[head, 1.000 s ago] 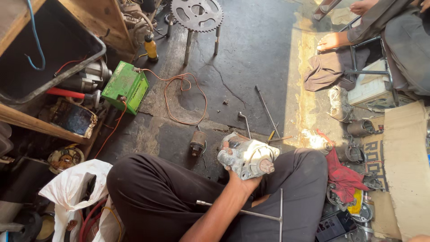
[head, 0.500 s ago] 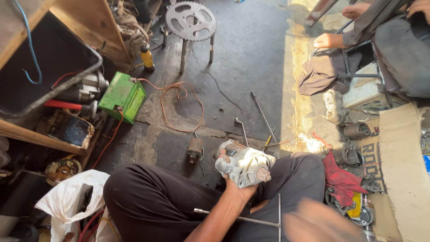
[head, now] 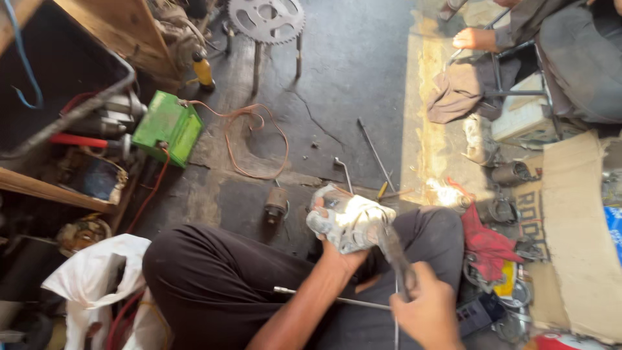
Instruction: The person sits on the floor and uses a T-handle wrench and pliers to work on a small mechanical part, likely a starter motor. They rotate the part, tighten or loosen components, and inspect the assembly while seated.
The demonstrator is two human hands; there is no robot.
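Two hands [head: 424,311] on engine part [head: 346,223]; green box [head: 168,126], sprocket [head: 267,17] nearby.

The metal part [head: 346,223] sits in the left hand [head: 337,249] above the lap, with the right hand [head: 427,311] just right and nearer, holding a tool [head: 392,249] against it. On the floor [head: 363,71] beyond lie a box [head: 168,126] at left, a sprocket stool [head: 267,19] farther back, and cardboard [head: 576,233] at right.

Bare forearms, no sleeves/gloves; dark blackish trousers [head: 214,272] (creased at knees), both legs.
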